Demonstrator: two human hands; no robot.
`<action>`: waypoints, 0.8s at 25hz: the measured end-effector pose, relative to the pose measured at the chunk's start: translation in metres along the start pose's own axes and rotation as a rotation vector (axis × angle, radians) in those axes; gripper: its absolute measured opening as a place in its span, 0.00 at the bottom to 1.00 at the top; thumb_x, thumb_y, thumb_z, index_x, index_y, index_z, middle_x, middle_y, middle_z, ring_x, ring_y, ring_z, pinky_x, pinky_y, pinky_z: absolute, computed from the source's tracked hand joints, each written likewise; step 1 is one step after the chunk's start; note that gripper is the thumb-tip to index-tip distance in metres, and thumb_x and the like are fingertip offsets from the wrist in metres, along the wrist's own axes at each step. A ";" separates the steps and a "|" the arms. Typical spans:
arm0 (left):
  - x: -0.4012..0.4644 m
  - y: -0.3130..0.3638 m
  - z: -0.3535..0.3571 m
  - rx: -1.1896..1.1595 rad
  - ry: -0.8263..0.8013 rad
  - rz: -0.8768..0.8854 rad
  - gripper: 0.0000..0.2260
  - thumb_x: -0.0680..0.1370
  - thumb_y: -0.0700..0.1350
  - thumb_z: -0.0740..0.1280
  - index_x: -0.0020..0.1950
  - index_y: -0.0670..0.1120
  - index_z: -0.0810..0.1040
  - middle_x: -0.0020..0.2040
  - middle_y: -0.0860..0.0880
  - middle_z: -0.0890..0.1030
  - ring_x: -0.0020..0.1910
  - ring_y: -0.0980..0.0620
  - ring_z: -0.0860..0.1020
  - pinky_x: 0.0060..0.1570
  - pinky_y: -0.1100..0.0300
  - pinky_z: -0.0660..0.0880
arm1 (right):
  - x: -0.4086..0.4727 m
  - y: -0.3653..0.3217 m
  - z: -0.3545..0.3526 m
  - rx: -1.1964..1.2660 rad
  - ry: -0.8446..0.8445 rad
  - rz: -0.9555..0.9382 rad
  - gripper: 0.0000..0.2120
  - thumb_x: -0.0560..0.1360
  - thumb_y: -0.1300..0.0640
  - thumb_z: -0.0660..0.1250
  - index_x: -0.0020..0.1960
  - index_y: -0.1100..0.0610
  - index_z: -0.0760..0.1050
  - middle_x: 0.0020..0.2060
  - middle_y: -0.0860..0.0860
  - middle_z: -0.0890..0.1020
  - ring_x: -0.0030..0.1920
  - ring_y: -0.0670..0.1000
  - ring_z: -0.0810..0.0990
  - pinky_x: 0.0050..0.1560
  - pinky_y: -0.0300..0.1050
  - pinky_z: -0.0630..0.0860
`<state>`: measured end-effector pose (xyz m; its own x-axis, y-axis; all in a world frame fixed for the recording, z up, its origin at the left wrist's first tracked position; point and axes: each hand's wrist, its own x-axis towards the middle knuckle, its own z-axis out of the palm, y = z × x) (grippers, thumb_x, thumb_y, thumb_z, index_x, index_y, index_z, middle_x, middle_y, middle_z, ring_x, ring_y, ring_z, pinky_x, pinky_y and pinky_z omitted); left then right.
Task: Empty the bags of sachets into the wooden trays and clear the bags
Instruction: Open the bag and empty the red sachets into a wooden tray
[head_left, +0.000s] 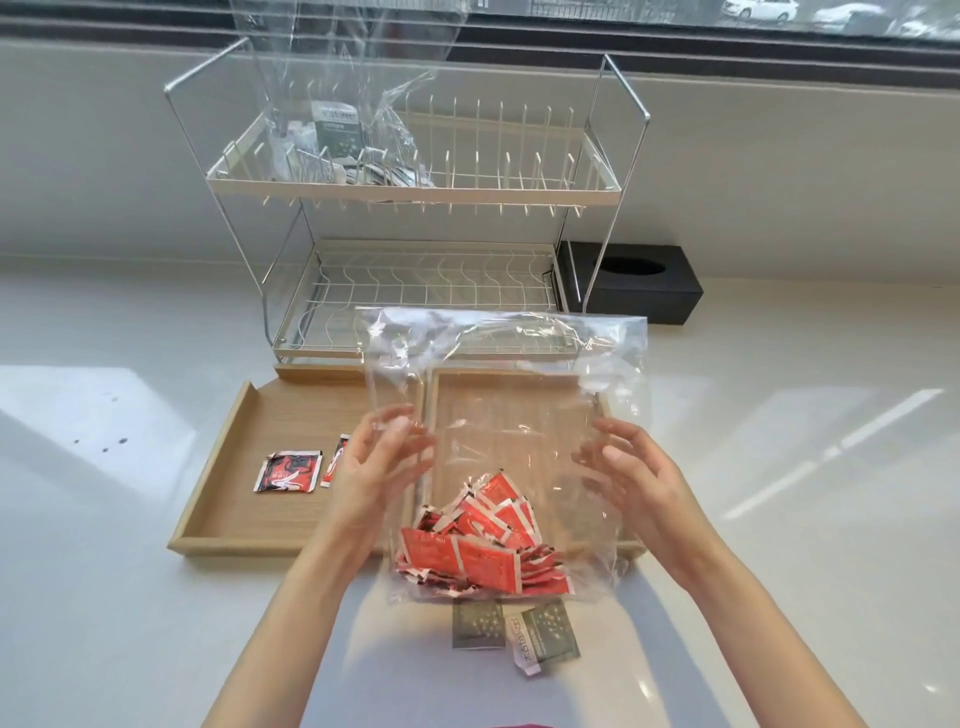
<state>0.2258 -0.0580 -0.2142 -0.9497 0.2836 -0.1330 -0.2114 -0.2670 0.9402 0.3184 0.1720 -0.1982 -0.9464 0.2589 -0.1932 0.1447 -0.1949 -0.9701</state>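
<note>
Two hands (376, 462) (636, 475) flank crinkled clear bag (514, 415).

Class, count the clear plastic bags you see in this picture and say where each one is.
2. One bag of red sachets stands between the hands over the wooden trays; the other bag, with grey sachets, sits on the rack's top shelf. None seems hidden.

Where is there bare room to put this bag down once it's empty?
Bare counter left of the left wooden tray, and more right of the right wooden tray, in front of the black box. Crowded: near edge by the grey sachets, and the rack with the second bag.
</note>
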 end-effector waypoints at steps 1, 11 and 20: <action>0.003 0.007 0.001 -0.018 0.015 0.033 0.16 0.63 0.55 0.74 0.46 0.51 0.75 0.36 0.54 0.83 0.39 0.58 0.82 0.39 0.63 0.79 | 0.001 -0.006 -0.001 0.026 -0.005 -0.038 0.19 0.62 0.47 0.73 0.49 0.51 0.75 0.46 0.49 0.82 0.50 0.49 0.82 0.49 0.39 0.79; 0.007 0.033 0.019 0.096 0.057 0.172 0.08 0.77 0.38 0.61 0.44 0.50 0.75 0.33 0.56 0.82 0.34 0.60 0.80 0.32 0.69 0.75 | 0.010 -0.061 -0.013 -0.057 0.121 -0.228 0.20 0.64 0.46 0.72 0.53 0.47 0.72 0.45 0.47 0.83 0.44 0.43 0.83 0.46 0.36 0.78; 0.002 0.037 0.033 0.112 0.052 0.127 0.05 0.76 0.39 0.62 0.46 0.47 0.76 0.41 0.50 0.82 0.37 0.59 0.82 0.34 0.66 0.77 | 0.015 -0.096 0.061 -0.849 0.014 -0.857 0.11 0.72 0.56 0.66 0.53 0.57 0.77 0.48 0.47 0.78 0.51 0.41 0.75 0.56 0.31 0.70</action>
<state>0.2234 -0.0367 -0.1690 -0.9784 0.2053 -0.0241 -0.0646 -0.1928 0.9791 0.2726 0.1374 -0.0989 -0.8255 0.0108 0.5642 -0.3804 0.7279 -0.5705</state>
